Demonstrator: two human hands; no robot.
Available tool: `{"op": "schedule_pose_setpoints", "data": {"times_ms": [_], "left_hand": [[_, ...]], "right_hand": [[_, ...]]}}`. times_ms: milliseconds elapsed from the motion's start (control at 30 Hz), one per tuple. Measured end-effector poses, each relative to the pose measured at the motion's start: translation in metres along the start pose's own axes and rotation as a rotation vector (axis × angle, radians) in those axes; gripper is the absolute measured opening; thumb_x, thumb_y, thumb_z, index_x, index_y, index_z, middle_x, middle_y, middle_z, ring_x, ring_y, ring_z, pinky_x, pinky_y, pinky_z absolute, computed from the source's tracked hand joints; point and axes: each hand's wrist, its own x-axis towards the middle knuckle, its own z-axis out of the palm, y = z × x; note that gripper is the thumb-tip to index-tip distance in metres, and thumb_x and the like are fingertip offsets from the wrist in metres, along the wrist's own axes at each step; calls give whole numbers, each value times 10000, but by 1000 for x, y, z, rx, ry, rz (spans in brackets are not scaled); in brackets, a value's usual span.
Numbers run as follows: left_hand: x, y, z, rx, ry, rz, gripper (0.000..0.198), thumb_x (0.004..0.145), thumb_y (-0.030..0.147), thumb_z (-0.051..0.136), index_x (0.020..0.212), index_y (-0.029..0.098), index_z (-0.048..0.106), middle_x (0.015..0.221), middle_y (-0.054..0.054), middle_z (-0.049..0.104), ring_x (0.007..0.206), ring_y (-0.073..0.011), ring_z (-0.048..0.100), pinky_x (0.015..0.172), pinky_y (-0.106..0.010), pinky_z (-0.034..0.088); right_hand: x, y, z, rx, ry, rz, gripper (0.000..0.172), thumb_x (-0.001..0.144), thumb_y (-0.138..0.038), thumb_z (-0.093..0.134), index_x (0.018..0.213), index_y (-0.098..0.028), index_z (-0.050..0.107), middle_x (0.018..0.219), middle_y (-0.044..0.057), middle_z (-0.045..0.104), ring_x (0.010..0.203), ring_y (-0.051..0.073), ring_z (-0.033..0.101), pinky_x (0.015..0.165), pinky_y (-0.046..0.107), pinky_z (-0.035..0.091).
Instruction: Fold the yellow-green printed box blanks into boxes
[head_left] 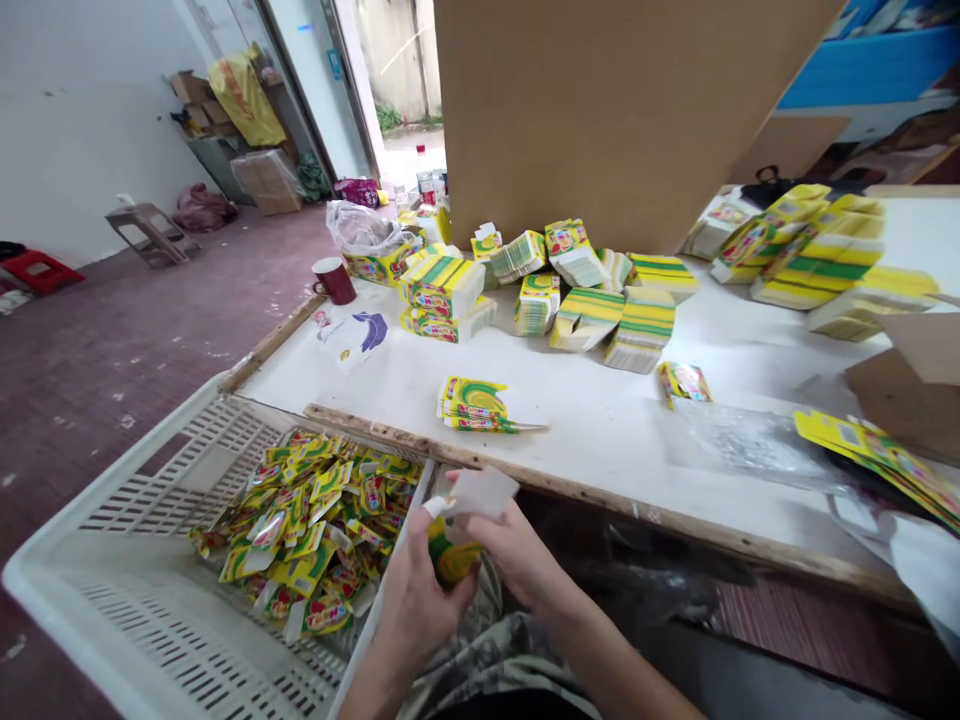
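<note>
Yellow-green printed cardboard packet (pixel 452 558) is within the left hand (pixel 424 600), whose fingers are clamped on it; the right hand (pixel 514 550), fingers bent, grips a pale flat piece (pixel 486 492) just above.

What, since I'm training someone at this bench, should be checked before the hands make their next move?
1. Yellow packet held by the left hand: ok.
2. Pale flat piece held by the right hand: ok.
3. Pale flat piece joined to the yellow packet: cannot tell; the fingers hide where they meet.
4. Heaped packets below the rim of the white crate: ok.
5. Heaped packets in even rows: not ok; they lie jumbled at many angles.
6. Maroon mug upright on the bench, apart from both hands: ok.
</note>
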Motion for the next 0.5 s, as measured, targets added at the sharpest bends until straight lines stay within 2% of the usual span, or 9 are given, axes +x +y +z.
{"op": "schedule_pose_setpoints", "data": {"times_ms": [67,133,233,300,367,433,500], "left_hand": [[-3,2,2,18,-26,27,606,777,288,594,1279,162,279,1065,-160,643,896,-272,672,736,-394,556],[-4,3,3,37,-17,57,596,762,279,595,1265,172,294,1057,-152,639,887,-275,670,726,-398,557],[-2,4,0,44,-23,78,587,751,277,604,1251,189,309,1076,-147,619,901,-277,663,733,-401,555],[1,2,-4,16,-78,61,592,732,242,609,1246,208,319,1058,-116,618,883,-259,662,734,-385,551],[3,-3,-6,-50,-133,19,623,718,211,607,1259,220,298,1013,-82,621,826,-231,663,710,-357,549],[6,-9,-5,-131,-162,16,683,711,209,614,1284,221,241,1018,-79,616,817,-222,666,708,-349,548],[7,-13,-1,-173,-161,32,730,715,207,612,1301,217,178,1070,-103,597,880,-234,666,755,-367,545]], "right_hand": [[-2,1,0,85,-2,105,386,715,-229,671,1096,-203,613,924,24,692,861,203,638,790,312,487],[-4,4,-3,110,-14,116,418,720,-307,716,1114,-209,619,919,20,692,855,196,635,800,309,477],[-4,11,-9,86,-62,32,582,741,-509,697,1230,-218,572,972,40,696,883,220,642,834,353,482],[-5,13,-11,-23,-75,-59,631,771,-553,647,1293,-216,534,1062,68,689,953,253,641,878,393,484],[-9,12,-12,-233,-107,-172,629,816,-470,628,1371,-222,466,1258,95,616,1139,280,573,996,421,430],[-13,10,-11,-463,-213,-269,656,838,-307,618,1440,-231,371,1446,92,454,1310,272,433,1098,408,338],[-15,9,-11,-610,-314,-335,644,853,-167,552,1456,-240,340,1495,82,381,1352,240,384,1114,371,325]]}}
